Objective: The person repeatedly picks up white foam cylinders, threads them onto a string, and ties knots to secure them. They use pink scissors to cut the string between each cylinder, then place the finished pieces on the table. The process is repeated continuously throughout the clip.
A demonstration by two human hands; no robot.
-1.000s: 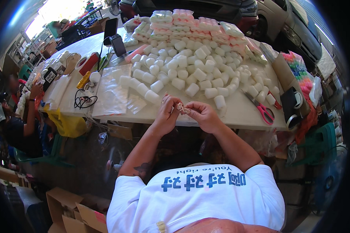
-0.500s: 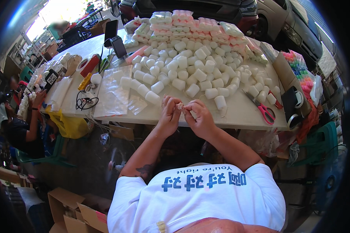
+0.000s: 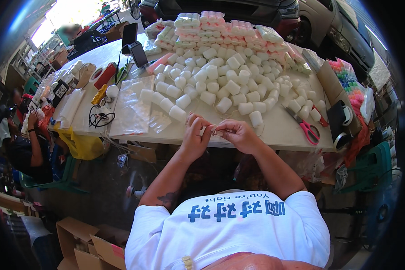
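Observation:
Both my hands meet just over the near edge of the table, fingertips close together. Between them is a small pale string-like piece [image 3: 214, 131], too small to make out fully. My left hand [image 3: 196, 138] pinches it from one side, its forefinger bent over. From the other side my right hand [image 3: 240, 137] has thumb and fingers closed on it. Just beyond my fingers spreads a big heap of white thread spools [image 3: 229, 85], lying at all angles. One spool [image 3: 255, 119] lies close to my right hand, with a loose thread hanging near it.
Scissors with pink handles [image 3: 307, 130] lie at right, near an open carton [image 3: 339, 96]. Clear plastic bags [image 3: 132, 108] and a black cable [image 3: 101, 118] are at left. Packed bundles [image 3: 211, 29] are stacked at the back. A co-worker [image 3: 31, 144] sits far left.
My right hand has turned and shifted slightly right, and the small pale piece shows more between my fingers. The co-worker's hands have moved, with something red now beside them.

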